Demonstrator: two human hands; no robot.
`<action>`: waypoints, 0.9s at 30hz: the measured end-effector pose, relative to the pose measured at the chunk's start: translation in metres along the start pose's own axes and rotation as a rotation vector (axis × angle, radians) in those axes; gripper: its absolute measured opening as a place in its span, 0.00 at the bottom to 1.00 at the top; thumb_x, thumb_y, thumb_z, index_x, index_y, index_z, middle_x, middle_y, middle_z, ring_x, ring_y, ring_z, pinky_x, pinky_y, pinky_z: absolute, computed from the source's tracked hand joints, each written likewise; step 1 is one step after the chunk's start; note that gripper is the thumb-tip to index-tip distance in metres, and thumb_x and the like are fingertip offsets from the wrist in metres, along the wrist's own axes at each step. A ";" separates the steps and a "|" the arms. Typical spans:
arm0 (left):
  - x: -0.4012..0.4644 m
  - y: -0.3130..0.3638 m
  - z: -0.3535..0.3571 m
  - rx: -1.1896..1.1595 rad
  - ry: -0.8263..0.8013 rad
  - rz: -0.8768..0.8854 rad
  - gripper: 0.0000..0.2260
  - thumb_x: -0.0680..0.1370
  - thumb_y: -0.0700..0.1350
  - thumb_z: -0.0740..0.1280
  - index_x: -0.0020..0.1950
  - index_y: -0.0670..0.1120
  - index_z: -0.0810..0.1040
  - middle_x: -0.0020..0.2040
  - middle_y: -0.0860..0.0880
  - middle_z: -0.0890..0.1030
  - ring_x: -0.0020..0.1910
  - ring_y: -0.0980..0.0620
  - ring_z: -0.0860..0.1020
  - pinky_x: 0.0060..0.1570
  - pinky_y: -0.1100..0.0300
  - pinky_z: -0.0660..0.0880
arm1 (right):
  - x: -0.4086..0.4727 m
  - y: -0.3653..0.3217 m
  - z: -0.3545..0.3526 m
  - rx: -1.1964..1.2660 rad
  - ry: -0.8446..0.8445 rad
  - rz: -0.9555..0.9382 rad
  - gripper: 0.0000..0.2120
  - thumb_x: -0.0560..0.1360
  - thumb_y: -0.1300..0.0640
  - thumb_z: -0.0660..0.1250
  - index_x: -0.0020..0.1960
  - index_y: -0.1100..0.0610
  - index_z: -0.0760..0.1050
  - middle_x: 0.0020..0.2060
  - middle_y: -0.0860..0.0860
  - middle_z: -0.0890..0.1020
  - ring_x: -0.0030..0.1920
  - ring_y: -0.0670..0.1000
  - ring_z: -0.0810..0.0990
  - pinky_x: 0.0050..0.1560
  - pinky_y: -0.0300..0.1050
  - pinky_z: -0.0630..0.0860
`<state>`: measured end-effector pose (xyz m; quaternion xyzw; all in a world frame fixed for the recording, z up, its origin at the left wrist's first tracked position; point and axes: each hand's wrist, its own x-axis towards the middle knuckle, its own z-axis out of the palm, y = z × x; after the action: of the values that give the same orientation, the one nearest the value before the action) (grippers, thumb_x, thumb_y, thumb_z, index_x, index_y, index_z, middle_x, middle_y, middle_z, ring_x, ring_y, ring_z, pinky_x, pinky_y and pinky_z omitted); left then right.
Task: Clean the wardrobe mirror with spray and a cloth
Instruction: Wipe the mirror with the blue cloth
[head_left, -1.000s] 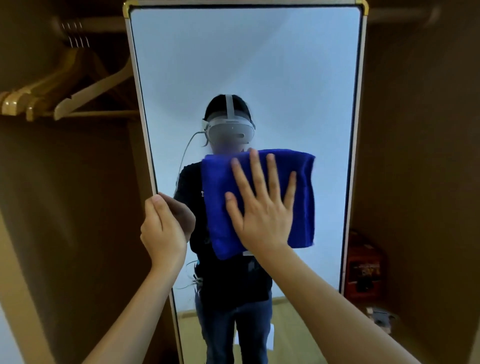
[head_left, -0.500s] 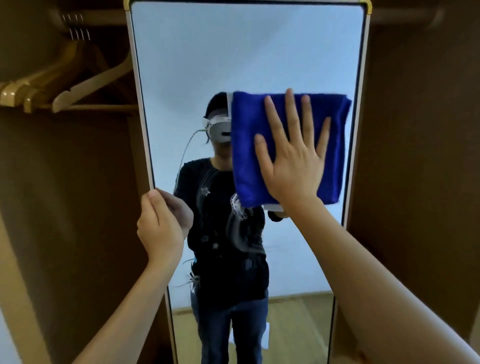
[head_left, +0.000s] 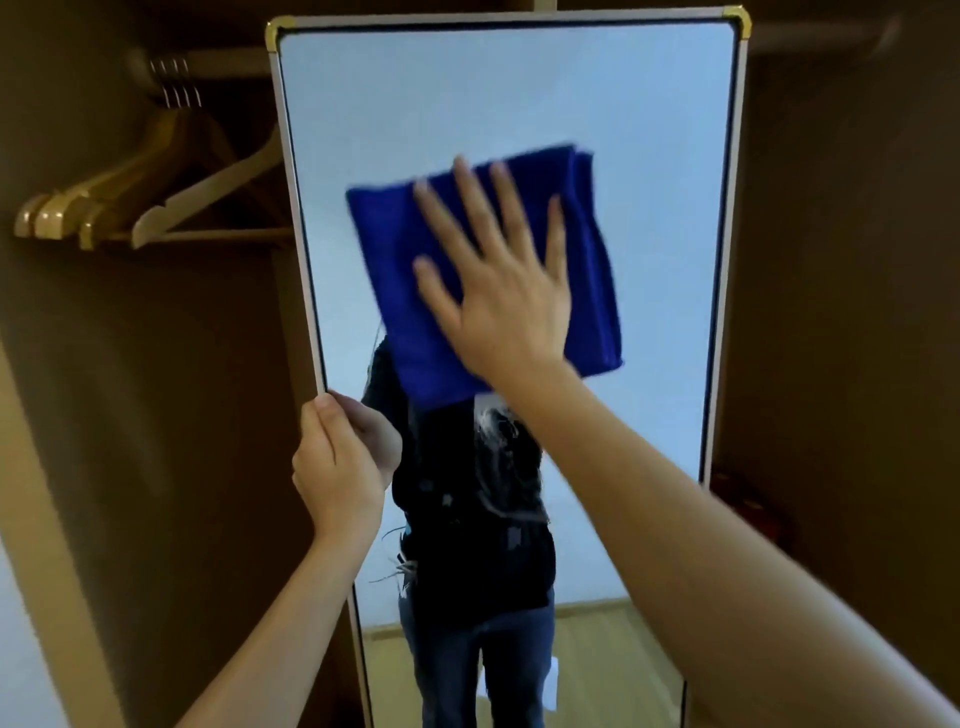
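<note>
Mirror (head_left: 649, 130) upright in the wardrobe, filling the middle of the view, pale frame with brass corners. Far left: wooden hangers (head_left: 156, 202) bunched on a rail (head_left: 218, 65), close beside the frame's left edge, clear of both hands. Next, left hand (head_left: 337, 467) gripping that left edge about halfway down, fingers curled round the frame, thumb on the front, steadying the panel. Centre: blue cloth (head_left: 395, 270), folded, flat against the glass and a little tilted, covering the reflection's head. Right hand (head_left: 498, 291) spread open on the cloth, fingers straight and splayed, palm pressing it to the glass; motion blur, so likely mid-wipe. No spray bottle in view. Right of the mirror: dark wardrobe wall and something reddish low down, too blurred to name. Judged stage: wiping under way in the upper middle, lower half probably yet to do. Risks from here: cloth held only by flat pressure, so liable to bunch or slip from under the palm on a fast stroke, leaving bare fingers to smear the glass. Hard push near the top could rock or swing the panel if the left grip loosens. Wide stroke leftward could run into the gripping thumb or knock the hangers. Strip under the thumb easily missed.
</note>
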<state>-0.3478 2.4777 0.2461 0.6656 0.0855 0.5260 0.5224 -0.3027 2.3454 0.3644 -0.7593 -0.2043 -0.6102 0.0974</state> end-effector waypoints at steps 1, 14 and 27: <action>0.001 0.000 -0.001 -0.002 -0.004 -0.001 0.16 0.85 0.51 0.49 0.47 0.46 0.72 0.39 0.54 0.75 0.40 0.59 0.76 0.43 0.58 0.70 | 0.016 0.005 -0.003 0.000 0.027 0.056 0.27 0.81 0.40 0.48 0.78 0.43 0.52 0.79 0.46 0.54 0.79 0.51 0.50 0.75 0.61 0.40; 0.003 0.007 -0.007 -0.279 -0.076 -0.154 0.19 0.84 0.55 0.47 0.42 0.52 0.73 0.40 0.52 0.78 0.38 0.56 0.77 0.42 0.58 0.72 | -0.077 -0.042 0.021 0.016 -0.135 -0.099 0.27 0.82 0.40 0.49 0.79 0.44 0.49 0.79 0.47 0.50 0.79 0.50 0.44 0.76 0.61 0.38; 0.006 0.000 -0.007 -0.282 -0.095 -0.206 0.15 0.84 0.52 0.51 0.46 0.55 0.76 0.48 0.53 0.79 0.50 0.57 0.78 0.53 0.58 0.71 | -0.043 -0.020 0.011 0.003 -0.031 0.056 0.26 0.81 0.42 0.51 0.78 0.44 0.54 0.78 0.47 0.56 0.79 0.51 0.51 0.76 0.63 0.43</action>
<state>-0.3510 2.4857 0.2493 0.5976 0.0539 0.4446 0.6651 -0.3094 2.3594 0.3183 -0.7739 -0.1852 -0.5952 0.1124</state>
